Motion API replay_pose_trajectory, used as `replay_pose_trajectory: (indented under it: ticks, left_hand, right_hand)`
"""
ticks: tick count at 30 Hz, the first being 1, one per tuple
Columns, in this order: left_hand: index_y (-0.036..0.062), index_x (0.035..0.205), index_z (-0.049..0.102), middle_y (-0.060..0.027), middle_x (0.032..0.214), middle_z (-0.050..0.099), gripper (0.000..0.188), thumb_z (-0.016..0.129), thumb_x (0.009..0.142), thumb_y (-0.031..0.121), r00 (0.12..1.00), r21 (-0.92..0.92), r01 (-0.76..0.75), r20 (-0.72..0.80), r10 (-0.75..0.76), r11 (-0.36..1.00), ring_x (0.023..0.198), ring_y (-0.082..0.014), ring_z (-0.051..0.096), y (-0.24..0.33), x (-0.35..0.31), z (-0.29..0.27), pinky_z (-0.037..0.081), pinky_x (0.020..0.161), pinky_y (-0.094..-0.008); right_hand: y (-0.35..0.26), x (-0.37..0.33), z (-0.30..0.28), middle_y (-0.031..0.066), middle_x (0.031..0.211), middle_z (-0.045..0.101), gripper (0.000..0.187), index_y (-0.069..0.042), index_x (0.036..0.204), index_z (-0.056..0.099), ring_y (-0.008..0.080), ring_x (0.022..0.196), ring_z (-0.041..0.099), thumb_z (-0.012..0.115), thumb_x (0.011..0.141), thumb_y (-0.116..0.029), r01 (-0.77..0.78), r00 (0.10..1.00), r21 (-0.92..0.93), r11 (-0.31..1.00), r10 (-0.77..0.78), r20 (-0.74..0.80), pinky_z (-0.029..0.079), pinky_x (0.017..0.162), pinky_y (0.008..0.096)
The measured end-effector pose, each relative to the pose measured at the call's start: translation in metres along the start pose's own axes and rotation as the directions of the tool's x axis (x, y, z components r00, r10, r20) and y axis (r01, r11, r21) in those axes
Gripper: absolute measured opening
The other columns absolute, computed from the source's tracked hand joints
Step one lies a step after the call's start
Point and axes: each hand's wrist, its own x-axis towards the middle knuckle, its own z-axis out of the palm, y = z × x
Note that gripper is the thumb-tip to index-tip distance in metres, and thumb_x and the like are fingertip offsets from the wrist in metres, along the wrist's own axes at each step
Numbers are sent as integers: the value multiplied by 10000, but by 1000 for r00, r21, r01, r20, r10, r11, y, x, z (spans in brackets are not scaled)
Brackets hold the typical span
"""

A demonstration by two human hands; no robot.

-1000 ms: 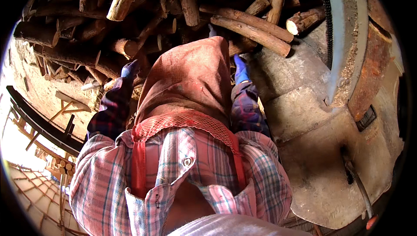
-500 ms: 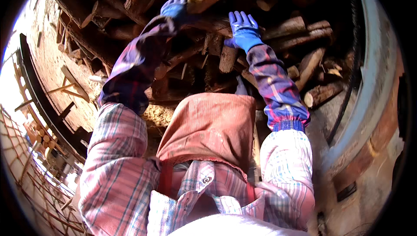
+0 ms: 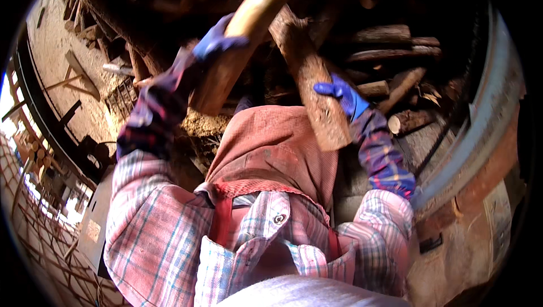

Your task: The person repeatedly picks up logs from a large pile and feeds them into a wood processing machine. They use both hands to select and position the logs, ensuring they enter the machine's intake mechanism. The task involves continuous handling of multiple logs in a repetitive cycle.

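Observation:
My left hand (image 3: 219, 40), in a blue-purple glove, is closed around a thick, pale wooden log (image 3: 251, 16) raised at a slant, its upper end running out of the top of the view. In my matching-gloved right hand (image 3: 344, 96) is a second log (image 3: 312, 78), brown and rough-barked, gripped near its lower end. Its lower tip reaches over the right edge of my red apron (image 3: 277, 143). The two logs lean apart at the bottom and come close together at the top. Fingers on the far sides of both logs are hidden.
Beyond my hands lies a dark woodpile, with several stacked logs (image 3: 384, 34) to the right and a short log (image 3: 410, 120) nearer. A curved grey-blue edge (image 3: 481, 115) bounds the right side. Sandy ground (image 3: 62, 61) and a dark rail (image 3: 39, 120) lie left.
Both logs have been lifted from the pile and brought closer to me. My right hand, spread flat before, now grips the brown log. The pale log has swung steeper.

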Motion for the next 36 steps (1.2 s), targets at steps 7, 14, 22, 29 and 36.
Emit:
replay_pose_trajectory:
  ticks: [7, 14, 22, 29, 36]
  left_hand:
    - [9, 1286, 416, -110, 1091, 568, 680, 714, 750, 302, 991, -464, -60, -132, -1, 884, 938, -202, 568, 24, -74, 25, 488, 812, -339]
    - [25, 1245, 441, -85, 999, 587, 577, 689, 786, 269, 975, -544, -209, -50, 217, 813, 833, -183, 578, 92, -58, 99, 504, 732, -323]
    - [22, 1210, 471, -71, 992, 591, 521, 665, 804, 285, 917, -481, -391, -131, 376, 785, 840, -174, 595, 149, -59, 110, 506, 718, -314]
    - [18, 1233, 447, -86, 1052, 574, 567, 694, 783, 258, 920, -549, -377, -129, 370, 746, 905, -182, 581, 208, -76, 125, 503, 778, -323]
    - [5, 1263, 432, -80, 1049, 568, 622, 701, 764, 259, 873, -427, -465, -369, 320, 776, 908, -178, 572, 227, -98, 113, 494, 795, -314]
  right_hand:
    - [-8, -77, 73, 107, 1186, 546, 755, -4, 1337, 378, 206, 1045, 540, 765, 716, -190, 470, 849, -122, 874, -486, -209, 449, 912, 326]
    - [-34, -110, 119, 188, 1285, 453, 982, -43, 1447, 134, 258, 1179, 479, 787, 739, -232, 458, 571, -503, 733, -676, -466, 431, 980, 362]
    - [-83, -130, 144, 57, 1201, 561, 615, -38, 1307, 475, 172, 1086, 529, 737, 753, -87, 879, 466, -35, 476, -871, -159, 407, 979, 306]
    - [-230, -221, 94, 116, 1151, 589, 516, 9, 1238, 491, 208, 1059, 568, 630, 859, -314, 637, 342, -658, 402, -912, -226, 430, 972, 336]
    - [-479, -322, 19, 300, 1240, 439, 675, -93, 1399, 101, 423, 1060, 543, 545, 913, -243, 909, 114, -405, 99, -993, 13, 489, 901, 512]
